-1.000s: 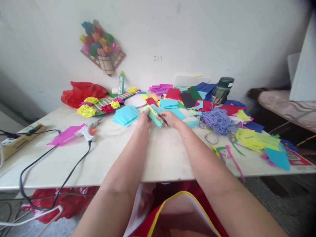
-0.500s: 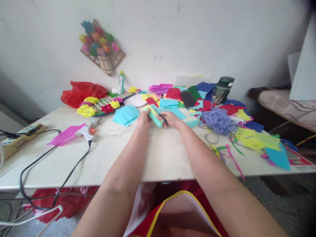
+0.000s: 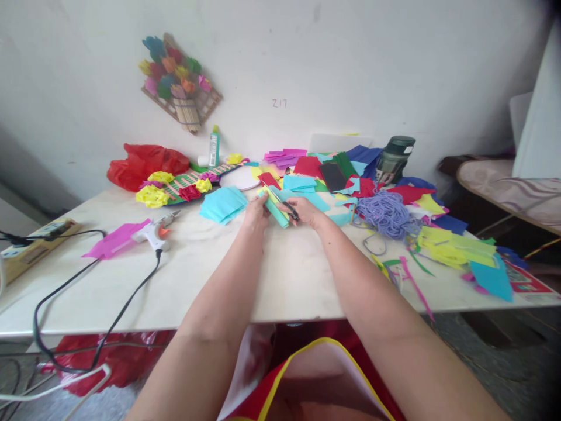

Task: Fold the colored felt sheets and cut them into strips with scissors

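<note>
Both my arms reach to the middle of the white table [image 3: 210, 275]. My left hand [image 3: 255, 211] is closed on one end of a folded strip of teal and yellow paper [image 3: 276, 211]. My right hand [image 3: 305, 211] is closed on black-handled scissors [image 3: 289, 209] whose blades meet the strip. A stack of light blue paper squares [image 3: 223, 204] lies just left of my left hand.
A white glue gun [image 3: 153, 233] with a black cord lies on a pink sheet [image 3: 111, 240] at left. Paper flowers [image 3: 153, 196], a red bag [image 3: 144, 161], a glue bottle [image 3: 214, 146], purple yarn [image 3: 388, 213], a green flask [image 3: 394, 158] and several coloured scraps crowd the back and right.
My right hand with the scissors has shifted very slightly along the strip. Otherwise the scene is the same.
</note>
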`<act>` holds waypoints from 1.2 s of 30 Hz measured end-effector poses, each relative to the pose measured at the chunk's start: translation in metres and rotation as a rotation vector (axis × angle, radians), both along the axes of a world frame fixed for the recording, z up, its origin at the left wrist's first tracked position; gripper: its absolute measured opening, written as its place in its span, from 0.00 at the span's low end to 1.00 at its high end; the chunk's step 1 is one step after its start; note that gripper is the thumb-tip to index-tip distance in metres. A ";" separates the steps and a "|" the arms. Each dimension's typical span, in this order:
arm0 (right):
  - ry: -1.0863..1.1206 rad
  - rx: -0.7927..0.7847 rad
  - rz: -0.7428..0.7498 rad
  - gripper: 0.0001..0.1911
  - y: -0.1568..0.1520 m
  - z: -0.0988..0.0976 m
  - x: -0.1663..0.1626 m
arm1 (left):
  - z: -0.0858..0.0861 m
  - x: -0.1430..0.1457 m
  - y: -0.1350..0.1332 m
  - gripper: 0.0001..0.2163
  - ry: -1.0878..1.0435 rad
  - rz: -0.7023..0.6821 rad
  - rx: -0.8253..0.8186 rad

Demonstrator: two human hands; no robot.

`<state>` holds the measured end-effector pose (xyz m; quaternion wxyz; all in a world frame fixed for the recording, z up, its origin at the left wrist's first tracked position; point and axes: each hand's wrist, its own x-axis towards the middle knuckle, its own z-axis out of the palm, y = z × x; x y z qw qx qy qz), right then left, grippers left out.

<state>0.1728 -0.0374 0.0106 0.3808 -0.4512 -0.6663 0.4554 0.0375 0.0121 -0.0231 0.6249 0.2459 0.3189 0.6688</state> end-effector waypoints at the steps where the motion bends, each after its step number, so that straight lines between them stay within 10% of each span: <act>1: 0.010 -0.006 0.004 0.19 0.000 0.000 0.000 | 0.000 0.000 0.000 0.04 -0.002 -0.002 0.006; 36: 0.065 -0.047 0.021 0.20 -0.001 0.000 0.004 | 0.004 0.000 -0.010 0.11 0.076 -0.010 0.051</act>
